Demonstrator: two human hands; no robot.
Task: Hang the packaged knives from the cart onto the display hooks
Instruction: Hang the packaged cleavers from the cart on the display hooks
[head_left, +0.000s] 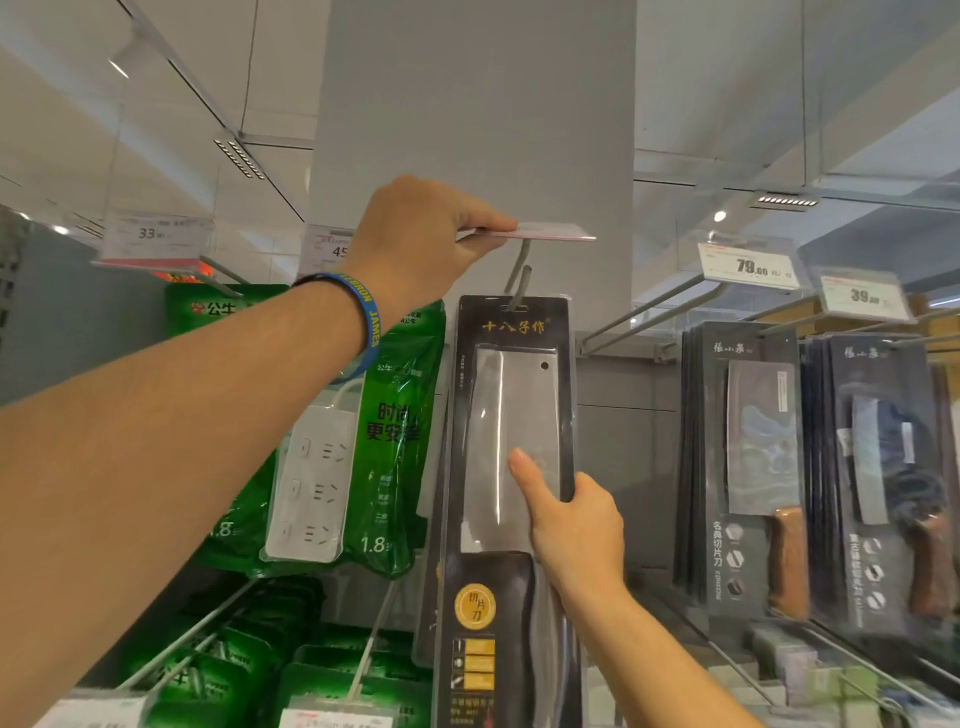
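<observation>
A left forearm fills the foreground; the left hand (421, 244) pinches the price tag (540, 232) up. The packaged knife (511, 467), gripped mid-edge by the right hand (571, 519), is threaded onto the hook (519, 275). Stiff, probably weighty; mid-edge holds are judged best.

Packaged knife (511, 467) fills middle hook (519, 275); right hand (574, 525) grips its right edge, left hand (426, 244) lifts price tag (540, 232) flat above hook tip. Green power-strip packs (363, 441) crowd left side, touching knife pack's edge. Open gap right of knife pack, bare back panel (623, 441) behind, empty hook arm (649, 312) crossing its top. Further right, dark knife packs (748, 467) hang tight in rows. Lower hooks (374, 639) jut forward below.
</observation>
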